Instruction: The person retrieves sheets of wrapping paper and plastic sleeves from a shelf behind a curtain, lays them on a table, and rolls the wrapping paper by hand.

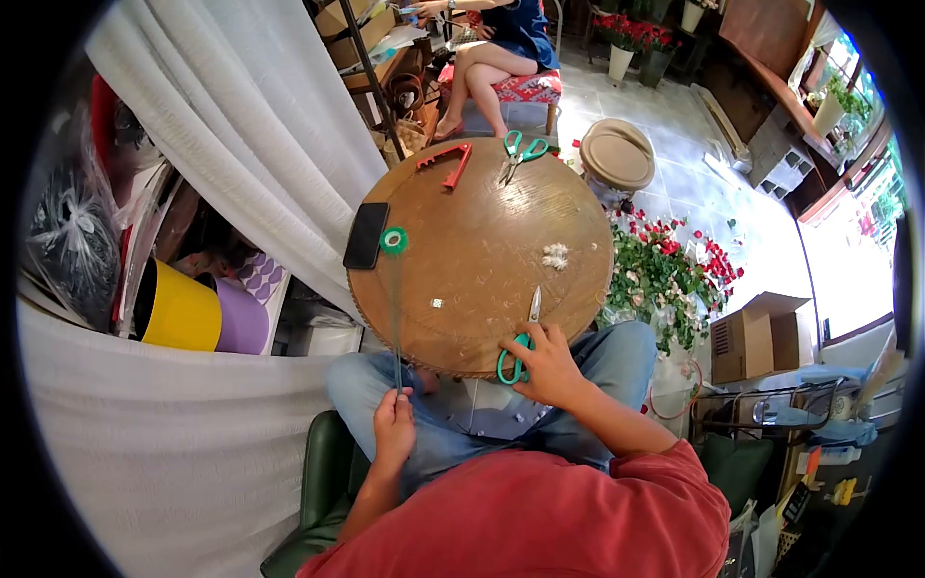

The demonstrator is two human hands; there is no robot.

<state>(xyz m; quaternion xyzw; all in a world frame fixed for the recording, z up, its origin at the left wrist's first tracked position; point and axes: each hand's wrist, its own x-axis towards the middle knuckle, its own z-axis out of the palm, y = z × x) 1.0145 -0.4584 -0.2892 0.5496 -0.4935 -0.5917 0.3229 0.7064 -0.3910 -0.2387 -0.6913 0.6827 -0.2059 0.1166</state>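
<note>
Fingers of my left hand (393, 424) are closed on the lower end of a thin green strip (397, 352). It runs up over the table's near edge to a small green roll, seemingly floral tape (393, 241), on the tabletop. My right hand (547, 364) is closed on the green handles of a pair of scissors (514, 361) at the near right edge. Their blades point away from me across the round wooden table (462, 279). How the fingers sit in the loops is partly hidden.
A black phone (366, 236), a red plastic tool (455, 164), other green-handled scissors (520, 154) and white scraps (555, 255) lie on the table. Red and white flowers (665, 270) stand on the right, by a cardboard box (759, 337). Beyond, another person (496, 63) sits near a stool (618, 154).
</note>
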